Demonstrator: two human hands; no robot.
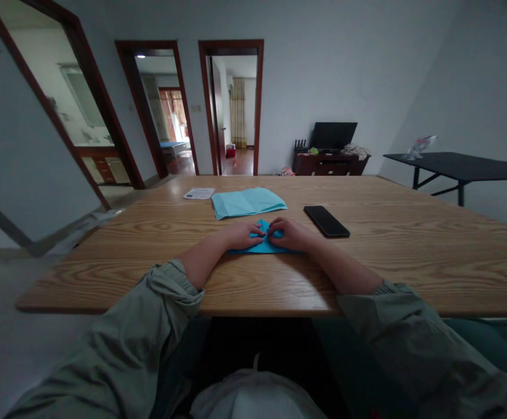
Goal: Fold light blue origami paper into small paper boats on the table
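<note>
A pale-walled room fills the upper frame, with three dark-framed doorways from the upper left to the top centre. Right of the upper centre, a black screen stands on a dark cabinet; a black table at the right edge bears a clear plastic item.

Across the middle runs a wood-grain table. Near the centre of the frame, just below the middle, a folded blue paper lies flat on it, its point facing the far side and its long edge toward the wearer. The left hand rests on the paper's left part, fingers reaching inward; the right hand is over its right part, fingers curled down close together. Whether either one pinches a fold, I cannot tell.

Beyond the hands lies a light-blue folded sheet, and to its left a white card with print and a small dark block, too small to read. A black phone lies face unclear, right of the hands.
</note>
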